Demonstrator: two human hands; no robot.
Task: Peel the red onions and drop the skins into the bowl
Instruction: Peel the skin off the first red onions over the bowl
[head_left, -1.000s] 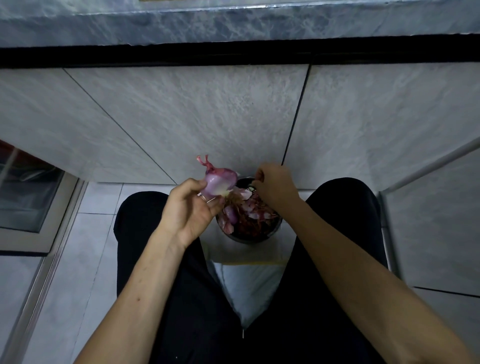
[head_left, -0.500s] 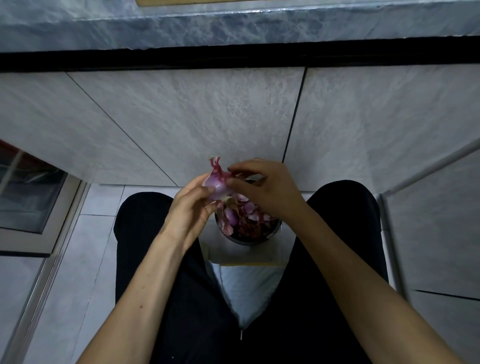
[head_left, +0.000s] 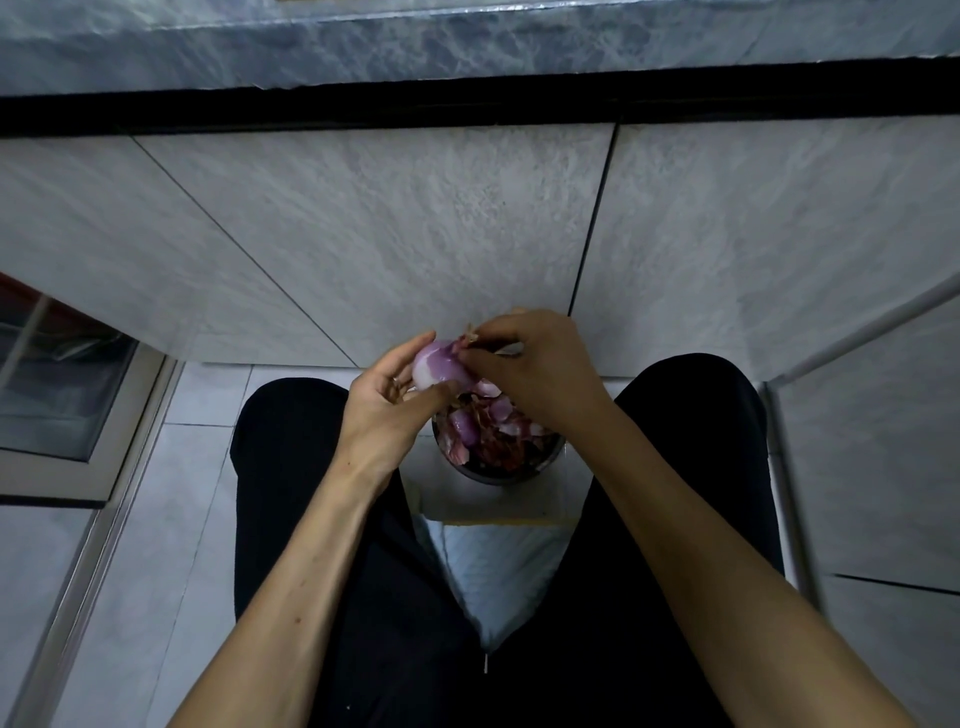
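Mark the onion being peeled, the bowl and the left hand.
onion (head_left: 439, 364), head view, peeled purple side.
bowl (head_left: 506, 475), head view, near dark rim.
left hand (head_left: 384, 405), head view, back of palm.

Single head-worn view, steeply downward, close over hands above bowl (head_left: 545, 464).

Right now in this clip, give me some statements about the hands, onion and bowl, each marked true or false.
1. The left hand holds a red onion. True.
2. The right hand rests on a knee. False: its fingers pinch skin at the onion's tip.
3. The bowl holds onion skins. True.
4. The bowl stands on the counter. False: it sits low, between the knees.
5. The onion is held beside the bowl. False: above its rim.
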